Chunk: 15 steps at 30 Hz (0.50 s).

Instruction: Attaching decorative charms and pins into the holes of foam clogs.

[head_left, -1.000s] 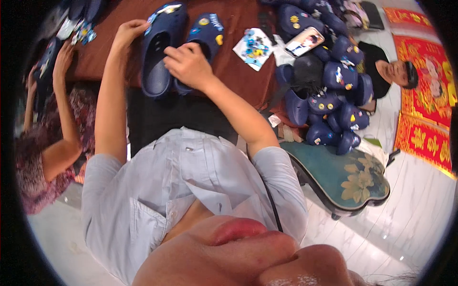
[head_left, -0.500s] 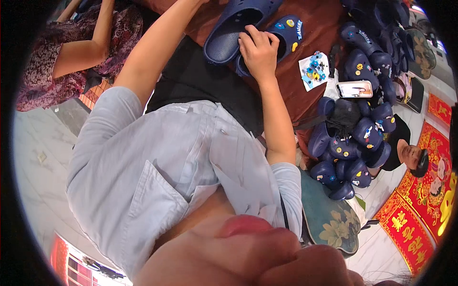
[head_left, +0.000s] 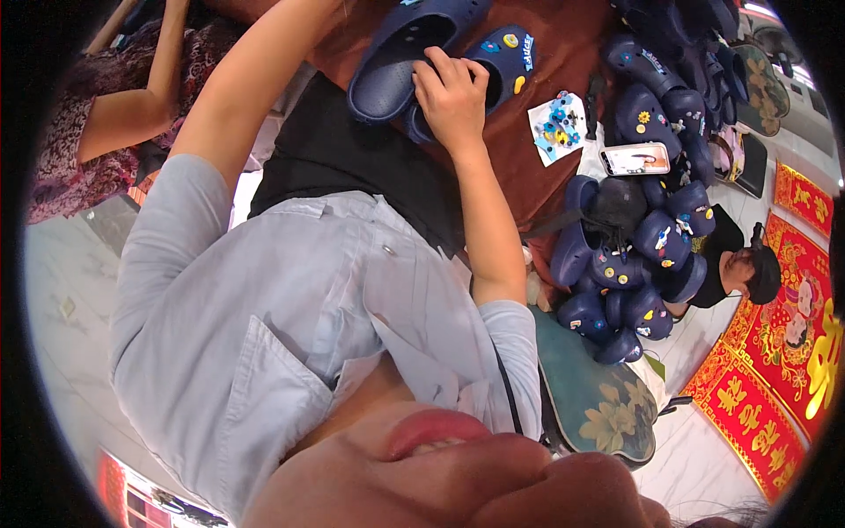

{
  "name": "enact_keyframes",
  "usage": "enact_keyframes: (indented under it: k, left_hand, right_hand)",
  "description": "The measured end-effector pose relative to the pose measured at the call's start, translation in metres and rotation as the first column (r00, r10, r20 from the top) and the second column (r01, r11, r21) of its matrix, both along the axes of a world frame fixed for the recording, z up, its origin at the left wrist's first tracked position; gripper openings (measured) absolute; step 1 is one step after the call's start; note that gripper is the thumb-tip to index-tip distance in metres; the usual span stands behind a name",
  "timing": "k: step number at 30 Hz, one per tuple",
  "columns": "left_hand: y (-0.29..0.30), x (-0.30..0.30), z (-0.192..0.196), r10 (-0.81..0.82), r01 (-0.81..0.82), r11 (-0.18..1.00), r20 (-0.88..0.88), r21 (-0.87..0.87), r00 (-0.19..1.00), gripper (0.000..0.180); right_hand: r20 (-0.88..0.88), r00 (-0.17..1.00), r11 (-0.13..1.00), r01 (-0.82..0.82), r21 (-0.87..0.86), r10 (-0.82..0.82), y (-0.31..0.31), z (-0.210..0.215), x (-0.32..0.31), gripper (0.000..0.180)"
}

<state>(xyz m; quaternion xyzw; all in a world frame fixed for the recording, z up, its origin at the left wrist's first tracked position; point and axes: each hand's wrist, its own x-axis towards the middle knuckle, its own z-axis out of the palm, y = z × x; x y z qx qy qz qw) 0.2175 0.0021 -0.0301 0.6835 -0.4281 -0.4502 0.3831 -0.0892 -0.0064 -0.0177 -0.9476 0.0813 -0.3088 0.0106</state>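
Note:
Two navy-blue clogs lie side by side at the top middle on a brown cloth (head_left: 550, 53). My right hand (head_left: 451, 95) rests on the right clog (head_left: 506, 66), its fingers curled over the heel opening. Yellow and blue charms and a lettered charm decorate that clog's upper. Just left of it, the other clog (head_left: 378, 88) shows its bare footbed and reaches the top edge. My left forearm (head_left: 290, 40) runs out past the top edge, so the left hand is hidden. Right of the clogs, a white sheet (head_left: 539, 145) carries many small blue, yellow and black charms.
Several charm-decorated navy clogs (head_left: 647, 110) are heaped at the right, with a phone (head_left: 634, 159) and a black pouch-like thing (head_left: 619, 204) among them. Below stands a green floral-patterned seat (head_left: 581, 378). One person (head_left: 717, 264) is at far right, another (head_left: 132, 119) at upper left.
The whole view has shifted, so everything sits slightly farther left. My right hand stays on the same clog, and the left hand remains beyond the top edge.

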Motion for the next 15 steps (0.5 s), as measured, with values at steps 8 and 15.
enact_keyframes:
  k: [8,15]
  left_hand:
    - [0.022,0.014,-0.01,-0.039,0.024,0.996,0.168,0.087,0.985,0.018]
    - [-0.01,0.002,-0.014,-0.183,0.152,0.981,0.304,0.124,0.935,0.02]
  right_hand:
    - [0.008,1.0,1.0,0.005,0.017,-0.005,-0.002,-0.003,-0.003,0.021]
    - [0.07,0.997,0.999,-0.032,0.009,0.032,-0.003,0.0,0.002,0.019]
